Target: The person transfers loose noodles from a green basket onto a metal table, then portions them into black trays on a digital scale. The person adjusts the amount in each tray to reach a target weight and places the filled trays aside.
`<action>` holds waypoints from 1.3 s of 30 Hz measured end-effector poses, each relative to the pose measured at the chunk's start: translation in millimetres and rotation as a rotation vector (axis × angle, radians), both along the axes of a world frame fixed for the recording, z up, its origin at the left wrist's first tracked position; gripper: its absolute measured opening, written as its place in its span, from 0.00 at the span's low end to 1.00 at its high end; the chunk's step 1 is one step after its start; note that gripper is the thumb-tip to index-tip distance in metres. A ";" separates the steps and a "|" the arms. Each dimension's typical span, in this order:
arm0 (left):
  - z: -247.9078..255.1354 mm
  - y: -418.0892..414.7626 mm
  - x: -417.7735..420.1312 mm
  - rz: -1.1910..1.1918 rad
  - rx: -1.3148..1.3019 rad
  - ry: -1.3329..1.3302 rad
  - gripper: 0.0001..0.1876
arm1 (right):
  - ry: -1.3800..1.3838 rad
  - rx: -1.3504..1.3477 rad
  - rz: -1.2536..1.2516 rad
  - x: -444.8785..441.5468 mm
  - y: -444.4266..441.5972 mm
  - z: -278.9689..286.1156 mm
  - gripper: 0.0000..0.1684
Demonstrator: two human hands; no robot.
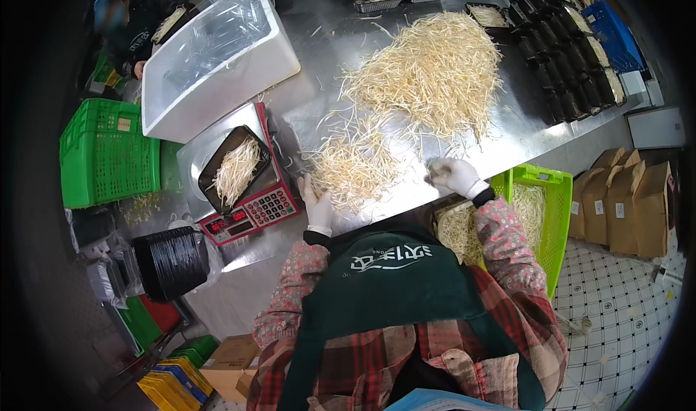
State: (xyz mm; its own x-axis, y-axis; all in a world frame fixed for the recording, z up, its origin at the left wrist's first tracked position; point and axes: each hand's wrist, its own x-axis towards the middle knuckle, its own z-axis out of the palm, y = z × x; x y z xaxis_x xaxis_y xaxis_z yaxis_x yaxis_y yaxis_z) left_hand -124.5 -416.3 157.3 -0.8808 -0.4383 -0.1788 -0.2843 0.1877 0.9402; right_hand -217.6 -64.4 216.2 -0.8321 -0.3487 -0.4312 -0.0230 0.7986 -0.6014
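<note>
My left hand [317,207], in a white glove, rests at the left side of a small heap of bean sprouts [353,174], fingers and thumb apart. A white glove also covers my right hand [455,176], near the table's front edge with its fingers curled; whether anything is between them is hidden. Beyond both hands lies a larger pile of bean sprouts [429,76] on the metal table [321,103]. Left of my left hand, a black plastic tray [209,178] holding sprouts sits tilted across the pan of a red digital scale [239,225].
A white foam box [228,92] stands behind the scale, near a green crate [109,155] and stacked black trays [168,261]. Filled trays [565,57] are stacked at right. Below the table edge is a lime-green crate [560,220] with sprouts. Another person [133,35] is at far left.
</note>
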 end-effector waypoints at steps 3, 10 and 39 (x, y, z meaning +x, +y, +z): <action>-4.9 4.3 -2.2 0.058 0.006 0.002 0.39 | 0.529 -0.045 -0.181 -27.1 -62.0 -20.1 0.32; -15.8 1.2 0.0 0.125 0.351 0.003 0.38 | 0.179 -0.197 0.358 -31.2 -191.7 -45.7 0.40; 42.9 1.6 -0.3 0.170 0.337 0.127 0.22 | 0.216 -0.463 0.172 -108.5 -37.0 46.4 0.32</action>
State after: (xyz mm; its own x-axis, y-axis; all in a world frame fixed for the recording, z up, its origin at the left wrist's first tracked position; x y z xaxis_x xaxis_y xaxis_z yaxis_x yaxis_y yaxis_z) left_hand -124.8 -414.8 200.2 -0.8250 -0.5154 -0.2318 -0.1624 -0.1767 0.9708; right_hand -326.0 -101.3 262.6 -0.7990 -0.6008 -0.0256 -0.2917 0.4245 -0.8572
